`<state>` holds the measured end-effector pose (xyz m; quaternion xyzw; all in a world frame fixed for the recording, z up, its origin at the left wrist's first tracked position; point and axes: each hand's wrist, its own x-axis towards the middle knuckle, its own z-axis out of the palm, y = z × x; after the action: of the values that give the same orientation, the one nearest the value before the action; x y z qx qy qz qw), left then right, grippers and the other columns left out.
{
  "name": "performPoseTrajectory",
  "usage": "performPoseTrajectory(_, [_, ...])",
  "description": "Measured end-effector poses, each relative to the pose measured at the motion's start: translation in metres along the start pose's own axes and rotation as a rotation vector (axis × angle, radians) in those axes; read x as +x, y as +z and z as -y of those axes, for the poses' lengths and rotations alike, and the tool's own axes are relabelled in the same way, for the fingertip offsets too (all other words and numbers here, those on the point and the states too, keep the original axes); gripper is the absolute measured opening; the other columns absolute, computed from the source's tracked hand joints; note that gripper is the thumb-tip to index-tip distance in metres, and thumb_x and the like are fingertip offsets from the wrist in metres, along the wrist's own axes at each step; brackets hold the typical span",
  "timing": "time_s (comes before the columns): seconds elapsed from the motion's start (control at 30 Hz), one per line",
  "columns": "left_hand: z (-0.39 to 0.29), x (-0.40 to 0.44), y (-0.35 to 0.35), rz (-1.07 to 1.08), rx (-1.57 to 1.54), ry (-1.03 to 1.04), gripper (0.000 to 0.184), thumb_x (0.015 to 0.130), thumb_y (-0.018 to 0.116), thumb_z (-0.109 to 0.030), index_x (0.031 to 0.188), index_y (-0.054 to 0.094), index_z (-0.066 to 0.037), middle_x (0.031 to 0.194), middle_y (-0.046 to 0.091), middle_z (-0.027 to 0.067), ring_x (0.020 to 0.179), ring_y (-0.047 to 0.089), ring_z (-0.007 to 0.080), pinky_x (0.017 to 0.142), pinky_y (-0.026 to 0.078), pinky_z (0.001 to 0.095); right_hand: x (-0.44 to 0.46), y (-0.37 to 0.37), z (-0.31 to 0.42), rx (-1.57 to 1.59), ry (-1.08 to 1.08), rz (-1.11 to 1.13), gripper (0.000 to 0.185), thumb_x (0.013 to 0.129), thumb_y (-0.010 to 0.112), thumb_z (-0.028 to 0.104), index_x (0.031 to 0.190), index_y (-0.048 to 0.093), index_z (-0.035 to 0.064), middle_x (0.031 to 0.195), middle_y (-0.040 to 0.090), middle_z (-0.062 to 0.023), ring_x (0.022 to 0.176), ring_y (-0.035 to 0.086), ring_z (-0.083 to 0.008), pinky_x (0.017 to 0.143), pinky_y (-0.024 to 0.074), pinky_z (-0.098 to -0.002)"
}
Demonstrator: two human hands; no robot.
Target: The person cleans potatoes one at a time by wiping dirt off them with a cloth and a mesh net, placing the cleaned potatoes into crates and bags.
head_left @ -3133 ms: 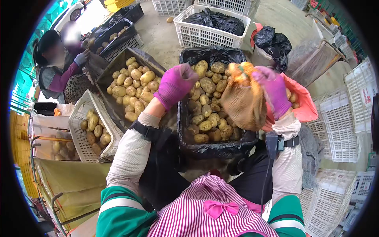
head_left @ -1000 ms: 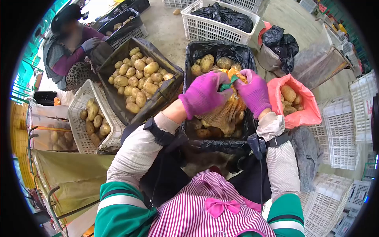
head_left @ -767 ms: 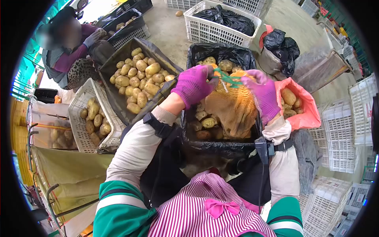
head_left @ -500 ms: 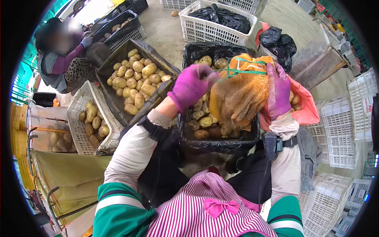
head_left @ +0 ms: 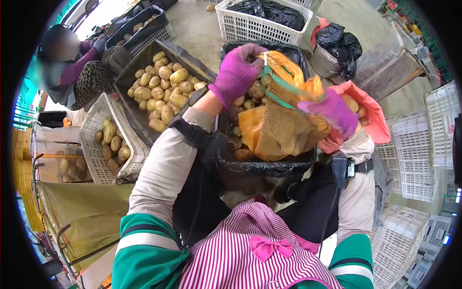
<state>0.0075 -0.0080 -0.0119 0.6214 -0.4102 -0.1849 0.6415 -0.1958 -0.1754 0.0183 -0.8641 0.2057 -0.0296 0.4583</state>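
Note:
An orange mesh bag (head_left: 288, 127) with a green drawstring hangs over a crate lined with black plastic (head_left: 269, 168) that holds potatoes. My left hand (head_left: 239, 72), in a purple glove, is closed on the upper left corner of the bag's mouth. At the right side of the mouth is my right hand (head_left: 333, 114), also gloved in purple; it is slightly blurred, its fingers closed on the mesh. The bag's lower part rests over the potatoes (head_left: 249, 103) and hides many of them.
Left stand a dark-lined crate (head_left: 122, 84) and a white crate (head_left: 94, 166), both with potatoes. A pink sack (head_left: 380, 108) of potatoes is at right, near stacked white crates (head_left: 411, 159). A co-worker (head_left: 77, 72) sits at upper left; a white crate (head_left: 260, 33) stands ahead.
My left hand has moved up and now grips the bag's mouth corner. My right hand has gone lower, and the bag has swung down and left, its mouth stretched between both hands.

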Motion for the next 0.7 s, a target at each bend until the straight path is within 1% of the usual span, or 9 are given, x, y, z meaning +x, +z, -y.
performPoseTrajectory(0.07, [0.005, -0.002, 0.0, 0.027, 0.148, -0.004, 0.037, 0.085, 0.068, -0.014, 0.115, 0.057, 0.004, 0.097, 0.066, 0.0095, 0.088, 0.063, 0.0183, 0.081, 0.051, 0.0282, -0.004, -0.009, -0.017, -0.208, 0.048, -0.253, 0.043, 0.089, 0.064, 0.034, 0.115, 0.061, -0.0006, 0.101, 0.066, -0.01, 0.091, 0.064, -0.0161, 0.079, 0.0498, -0.0307])
performPoseTrajectory(0.13, [0.027, 0.002, 0.005, -0.116, 0.486, 0.261, 0.047, 0.081, 0.072, -0.018, 0.12, 0.055, 0.002, 0.106, 0.065, 0.0132, 0.101, 0.062, 0.0243, 0.091, 0.048, 0.0326, -0.01, -0.022, -0.031, -0.229, 0.006, -0.549, 0.04, 0.09, 0.063, 0.032, 0.115, 0.061, -0.0001, 0.102, 0.066, -0.0104, 0.093, 0.063, -0.016, 0.079, 0.0491, -0.03])
performPoseTrajectory(0.17, [0.042, 0.002, 0.003, -0.087, 0.553, 0.174, 0.056, 0.079, 0.073, -0.024, 0.125, 0.053, 0.001, 0.114, 0.062, 0.0184, 0.111, 0.058, 0.0295, 0.096, 0.045, 0.0357, -0.015, -0.028, -0.033, -0.217, -0.036, -0.675, 0.039, 0.09, 0.062, 0.03, 0.115, 0.061, 0.0002, 0.102, 0.065, -0.0107, 0.093, 0.063, -0.016, 0.08, 0.0488, -0.0296])
performPoseTrajectory(0.33, [0.064, -0.013, 0.003, 0.081, 0.763, -0.024, 0.053, 0.079, 0.068, -0.031, 0.12, 0.056, 0.0, 0.107, 0.063, 0.0237, 0.104, 0.06, 0.0356, 0.09, 0.048, 0.0384, -0.044, -0.056, -0.023, -0.287, -0.26, -1.082, 0.032, 0.092, 0.059, 0.024, 0.114, 0.062, 0.0015, 0.103, 0.065, -0.0117, 0.097, 0.062, -0.0158, 0.082, 0.0472, -0.0277])
performPoseTrajectory(0.47, [0.141, -0.034, 0.01, 0.77, 1.068, -0.334, 0.034, 0.08, 0.058, -0.031, 0.094, 0.07, -0.003, 0.095, 0.067, 0.0228, 0.09, 0.065, 0.0384, 0.079, 0.052, 0.0439, -0.055, -0.07, -0.014, -0.304, -0.301, -1.204, 0.028, 0.093, 0.058, 0.021, 0.113, 0.063, 0.0024, 0.103, 0.065, -0.0123, 0.099, 0.062, -0.016, 0.083, 0.0462, -0.0267])
performPoseTrajectory(0.5, [0.152, -0.039, 0.019, 0.963, 1.165, -0.293, 0.034, 0.08, 0.057, -0.031, 0.093, 0.07, -0.003, 0.096, 0.067, 0.0214, 0.091, 0.065, 0.0377, 0.079, 0.052, 0.0438, -0.057, -0.072, -0.01, -0.28, -0.289, -1.224, 0.028, 0.093, 0.058, 0.021, 0.113, 0.063, 0.0026, 0.102, 0.065, -0.0123, 0.099, 0.062, -0.0163, 0.083, 0.0463, -0.027])
performPoseTrajectory(0.57, [0.168, -0.045, 0.037, 1.139, 1.225, -0.372, 0.035, 0.08, 0.055, -0.032, 0.094, 0.071, -0.004, 0.1, 0.068, 0.0178, 0.091, 0.065, 0.0362, 0.08, 0.052, 0.0436, -0.054, -0.07, 0.006, -0.194, -0.263, -1.287, 0.026, 0.093, 0.057, 0.021, 0.11, 0.064, 0.0033, 0.1, 0.065, -0.0122, 0.098, 0.062, -0.0176, 0.083, 0.0466, -0.0278])
performPoseTrajectory(0.67, [0.203, -0.055, 0.067, 1.097, 1.105, -0.763, 0.047, 0.072, 0.067, -0.043, 0.1, 0.071, -0.006, 0.11, 0.066, 0.0186, 0.097, 0.065, 0.0338, 0.084, 0.051, 0.0434, -0.055, -0.064, 0.008, -0.064, -0.217, -1.357, 0.025, 0.093, 0.057, 0.022, 0.108, 0.065, 0.0039, 0.099, 0.066, -0.0121, 0.097, 0.062, -0.0191, 0.083, 0.0468, -0.0288])
performPoseTrajectory(0.7, [0.23, -0.064, 0.076, 1.176, 1.15, -0.654, 0.047, 0.074, 0.064, -0.043, 0.1, 0.07, -0.004, 0.106, 0.068, 0.0163, 0.093, 0.065, 0.0309, 0.081, 0.051, 0.0419, -0.057, -0.063, 0.005, -0.038, -0.204, -1.354, 0.025, 0.093, 0.057, 0.022, 0.109, 0.065, 0.0038, 0.1, 0.066, -0.0121, 0.097, 0.062, -0.0193, 0.084, 0.0469, -0.029])
